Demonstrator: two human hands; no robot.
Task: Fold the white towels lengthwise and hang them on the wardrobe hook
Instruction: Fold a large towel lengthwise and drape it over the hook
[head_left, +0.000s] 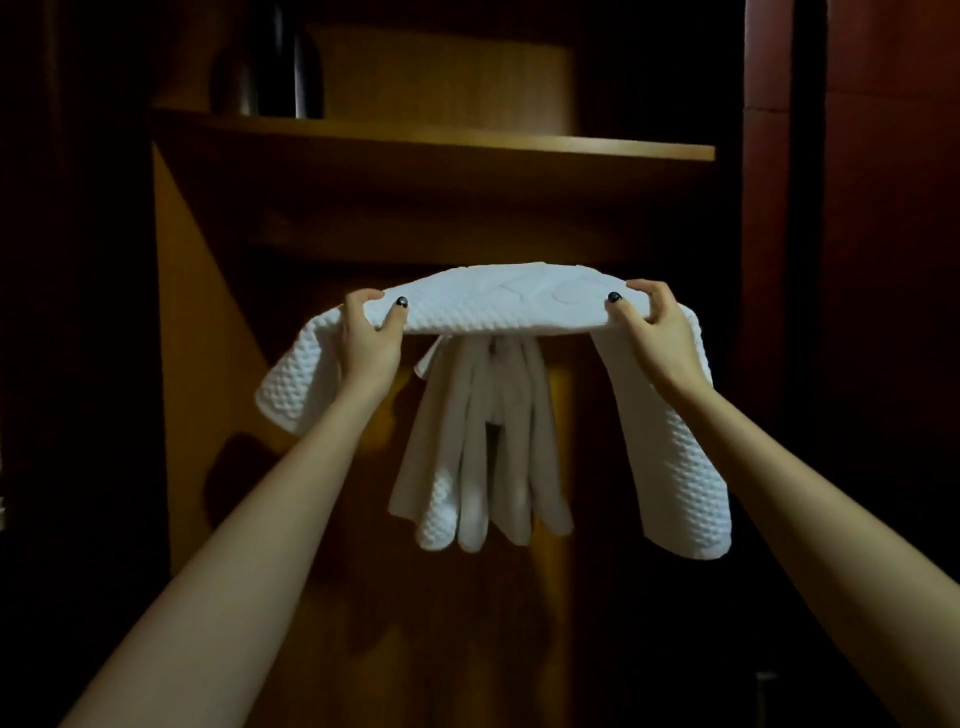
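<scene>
Setting: dim wooden wardrobe (197, 322) with a shelf (441, 137) above.
Held towel (498, 304): folded, stretched level, both ends drooping.
Left hand (369, 338): grips its left part.
Right hand (652, 327): grips its right part.
Hung towels (483, 457): dangling behind, below the held one.

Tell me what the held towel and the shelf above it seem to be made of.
Held towel: white woven cloth, probably cotton, matte; a raised waffle-like texture shows. Shelf: wood or wood-look board, smooth brown finish; dim light hides any grain.
</scene>
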